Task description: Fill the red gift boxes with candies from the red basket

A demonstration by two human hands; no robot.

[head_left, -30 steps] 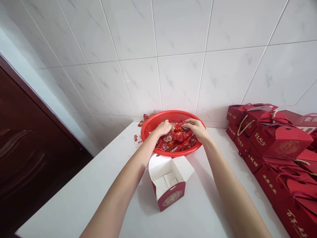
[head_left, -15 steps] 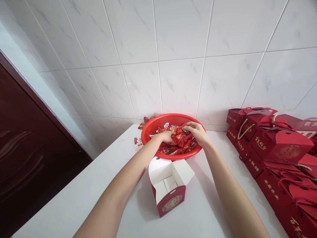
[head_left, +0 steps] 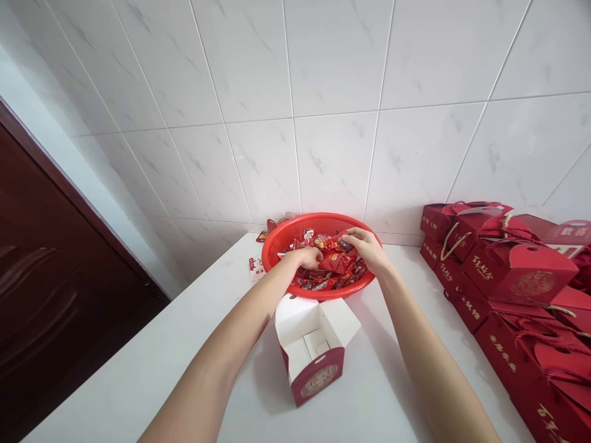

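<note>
A round red plastic basket stands against the wall, filled with red-wrapped candies. My left hand rests down among the candies, its fingers curled, and what they hold is hidden. Over the basket's far side, my right hand pinches a red-wrapped candy between thumb and fingers. Just in front of the basket, between my forearms, stands an open red-and-white gift box with its flaps folded out and a white interior.
Stacks of red gift boxes with rope handles fill the right of the white counter. A small printed card lies left of the basket. White tiles rise behind, and a dark wooden door stands left.
My left hand has dropped lower into the candies since the oldest frame. My right hand stays near the far rim. The whole scene sits slightly lower in view.
</note>
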